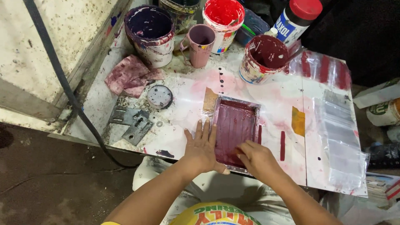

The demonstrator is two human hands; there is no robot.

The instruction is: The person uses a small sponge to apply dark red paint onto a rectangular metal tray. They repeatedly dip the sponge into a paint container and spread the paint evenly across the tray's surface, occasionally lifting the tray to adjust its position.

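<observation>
From the head camera, a small framed screen (236, 132) lies flat on a paint-stained table (183, 100), its mesh coated dark maroon. The left hand (203, 149) lies flat beside the frame's left edge, fingers spread and pointing away, thumb along the frame's near corner; it grips nothing. The right hand (256, 157) rests on the near right part of the mesh with fingers curled under; whether they pinch something cannot be told.

Along the far side stand the containers. A tub (151, 34) at the left is coated inside with dark purple paint. A pink mug (199, 44) stands just right of it; its inside is in shadow. A white tub (224, 21) behind the mug holds bright red. A tin (264, 58) nearer the frame holds maroon paint, with a stick leaning out. A red-capped bottle (296, 18) stands behind the tin.

A stained rag (127, 75), a round lid (159, 96) and two metal brackets (130, 121) lie to the left. Clear plastic sheets (337, 125) with red stripes cover the right side of the table.

The top edge cuts off another dark container at the back. The sheets' glare blurs what lies beneath them.
</observation>
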